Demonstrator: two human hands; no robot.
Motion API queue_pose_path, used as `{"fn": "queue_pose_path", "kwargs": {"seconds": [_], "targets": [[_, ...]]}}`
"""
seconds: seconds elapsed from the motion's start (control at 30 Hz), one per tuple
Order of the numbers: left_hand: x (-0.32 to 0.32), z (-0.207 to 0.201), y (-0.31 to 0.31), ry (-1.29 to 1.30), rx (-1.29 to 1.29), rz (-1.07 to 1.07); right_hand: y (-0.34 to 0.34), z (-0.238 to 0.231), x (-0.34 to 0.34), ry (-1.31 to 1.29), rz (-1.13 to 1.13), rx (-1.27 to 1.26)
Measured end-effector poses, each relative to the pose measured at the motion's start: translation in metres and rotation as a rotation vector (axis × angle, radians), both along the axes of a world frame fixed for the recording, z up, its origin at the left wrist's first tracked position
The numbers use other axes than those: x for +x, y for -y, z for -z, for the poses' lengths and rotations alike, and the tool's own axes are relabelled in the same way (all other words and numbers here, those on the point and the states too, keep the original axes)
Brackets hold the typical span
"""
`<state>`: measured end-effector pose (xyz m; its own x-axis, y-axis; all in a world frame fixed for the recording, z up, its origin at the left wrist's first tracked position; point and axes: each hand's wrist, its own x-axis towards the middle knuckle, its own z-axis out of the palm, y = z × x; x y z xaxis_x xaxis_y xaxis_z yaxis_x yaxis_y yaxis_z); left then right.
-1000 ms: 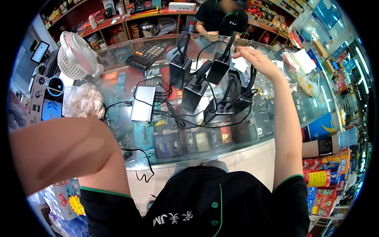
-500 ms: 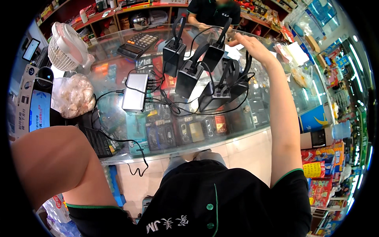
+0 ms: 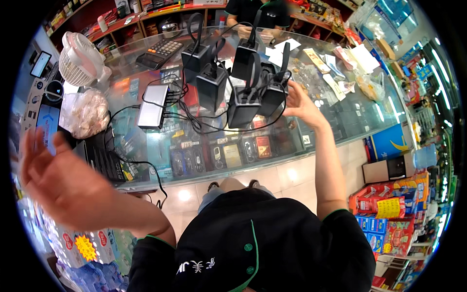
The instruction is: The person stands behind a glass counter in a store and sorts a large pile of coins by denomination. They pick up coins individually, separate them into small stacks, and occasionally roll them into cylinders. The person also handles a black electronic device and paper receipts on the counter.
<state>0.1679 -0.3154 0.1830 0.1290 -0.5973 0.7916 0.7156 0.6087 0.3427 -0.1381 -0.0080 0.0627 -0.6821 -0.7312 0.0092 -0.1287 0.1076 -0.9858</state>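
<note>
Several black box-shaped devices (image 3: 211, 87) with upright strap loops stand clustered on the glass counter (image 3: 194, 181). Thin black cables run from them to a flat silver hub (image 3: 153, 106) on their left. My right hand (image 3: 304, 108) is at the right side of the rightmost black device (image 3: 273, 95), its fingers apart and their tips at or against the casing. Whether they touch it is hard to tell. My left hand (image 3: 53, 175) is raised at the far left, somewhat blurred, with fingers apart and nothing seen in it. Behind it is a payment screen (image 3: 47, 121).
A pink-and-white fan (image 3: 82, 58), a calculator (image 3: 159, 52) and a knotted plastic bag (image 3: 86, 113) stand on the counter's left. Coins, papers (image 3: 362, 57) and another bag (image 3: 369, 86) lie at the right. A person (image 3: 258, 17) is across the counter.
My right hand has come down and nearer, from behind the devices to the rightmost one's side. The black devices stand closer together. My left arm has lowered, bringing its hand into view.
</note>
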Motion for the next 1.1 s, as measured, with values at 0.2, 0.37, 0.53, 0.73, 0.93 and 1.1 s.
{"fn": "queue_pose_path", "kwargs": {"seconds": [0.2,0.37,0.53,0.73,0.93,1.1], "targets": [[-0.06,0.039,-0.095,0.231,0.069,0.109,0.03,0.035,-0.002,0.029,-0.019,-0.118],[-0.099,0.054,-0.156,0.466,0.022,0.071,0.015,0.037,-0.032,0.146,-0.137,-0.296],[-0.139,0.052,-0.201,0.552,-0.088,0.002,0.007,-0.018,-0.076,0.238,-0.451,-0.355],[-0.182,0.003,-0.193,0.912,-0.038,0.163,0.038,-0.076,-0.109,0.228,-0.866,-0.411],[-0.201,-0.017,-0.159,1.095,-0.095,0.333,0.082,-0.075,-0.123,0.38,-1.135,-0.473],[-0.231,-0.027,-0.177,1.36,-0.136,0.296,0.109,-0.053,-0.14,0.434,-1.306,-0.502]]}}
